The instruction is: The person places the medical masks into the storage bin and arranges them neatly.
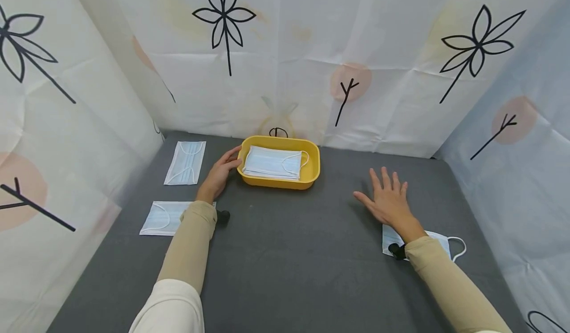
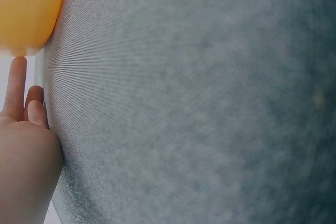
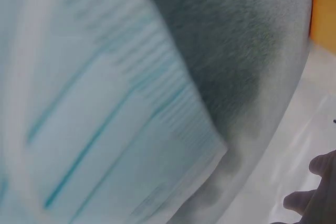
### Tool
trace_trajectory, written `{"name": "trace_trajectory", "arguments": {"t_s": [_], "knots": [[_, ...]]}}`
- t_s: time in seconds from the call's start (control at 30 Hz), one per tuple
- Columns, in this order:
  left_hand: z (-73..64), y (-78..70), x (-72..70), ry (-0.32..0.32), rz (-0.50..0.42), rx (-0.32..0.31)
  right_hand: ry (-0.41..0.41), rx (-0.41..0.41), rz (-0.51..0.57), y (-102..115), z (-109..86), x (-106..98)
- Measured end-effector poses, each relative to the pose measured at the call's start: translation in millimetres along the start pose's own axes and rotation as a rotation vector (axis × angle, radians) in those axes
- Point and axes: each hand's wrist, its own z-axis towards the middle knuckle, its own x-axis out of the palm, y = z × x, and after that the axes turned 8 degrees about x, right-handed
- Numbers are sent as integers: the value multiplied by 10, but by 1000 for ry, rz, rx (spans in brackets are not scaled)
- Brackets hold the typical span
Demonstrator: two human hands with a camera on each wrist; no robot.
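A yellow plastic tray (image 1: 280,183) stands at the back of the grey table, holding a stack of light blue face masks (image 1: 269,162) with white ear loops. My left hand (image 1: 217,173) is at its left end, the fingertips on the rim and wall. In the left wrist view, one extended finger (image 2: 17,82) meets the tray's side. Over the table's right side my right hand (image 1: 388,202) is spread, holding nothing. Beneath its wrist lies a face mask (image 1: 441,239), partly covered by the forearm; the same mask (image 3: 115,129) fills much of the right wrist view.
Two more face masks lie on the left: one (image 1: 186,163) near the back corner, another (image 1: 161,219) nearer me, partly under my left sleeve (image 1: 191,244). White curtains (image 1: 303,36) with drawn flowers surround the table (image 1: 289,263) at the back and both sides.
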Motion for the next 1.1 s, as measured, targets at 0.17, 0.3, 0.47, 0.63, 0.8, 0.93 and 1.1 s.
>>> {"name": "trace_trajectory", "arguments": {"t_s": [0.17, 0.3, 0.47, 0.63, 0.8, 0.93, 1.1], "knots": [[18, -8, 6, -3, 4, -2, 4, 19, 8, -139, -81, -53], [18, -7, 10, -5, -1, -10, 14, 49, 4, -255, -144, -91], [18, 6, 10, -3, -1, -13, 17, 74, 1, -406, -219, -135], [14, -13, 14, -2, 4, -7, 11, 94, -6, -552, -297, -168], [-3, -29, 13, -5, 0, -8, -8, 109, -4, -691, -378, -203], [-13, -29, 15, -5, 8, -12, -23, 118, -4, -809, -461, -215], [-8, -22, 11, -9, 1, -9, -3, 140, 0, -934, -574, -198]]}}
